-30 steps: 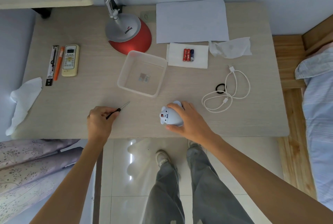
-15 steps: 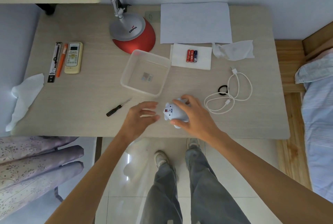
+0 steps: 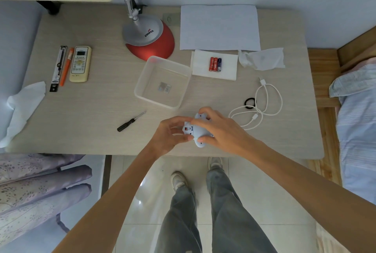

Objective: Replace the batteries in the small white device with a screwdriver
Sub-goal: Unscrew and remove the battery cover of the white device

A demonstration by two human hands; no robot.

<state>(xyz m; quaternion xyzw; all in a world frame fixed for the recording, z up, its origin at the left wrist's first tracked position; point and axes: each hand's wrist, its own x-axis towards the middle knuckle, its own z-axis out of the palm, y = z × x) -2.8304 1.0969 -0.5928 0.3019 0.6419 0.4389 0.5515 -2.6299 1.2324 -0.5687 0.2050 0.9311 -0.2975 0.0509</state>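
— 2 hands on it; what are our fingers doing?
— Our left hand (image 3: pixel 166 136) pinches the white device (image 3: pixel 198 140) at its end, and our right hand (image 3: pixel 221 130) curls over it, near the table (image 3: pixel 81 110) front edge. The screwdriver (image 3: pixel 131 121) lies apart, leftward.

Dim, flat, bluish light — glare on the floor tiles (image 3: pixel 140 201) (edges bow, wide-angle).

My left hand (image 3: pixel 168 136) and right hand (image 3: pixel 220 130) were bare, like both forearms (image 3: pixel 114 187). I wore loose, faded grey-blue jeans (image 3: pixel 223 212), wrinkled down the legs. My sneakers (image 3: pixel 179 180) were whitish, low-topped and scuffed.
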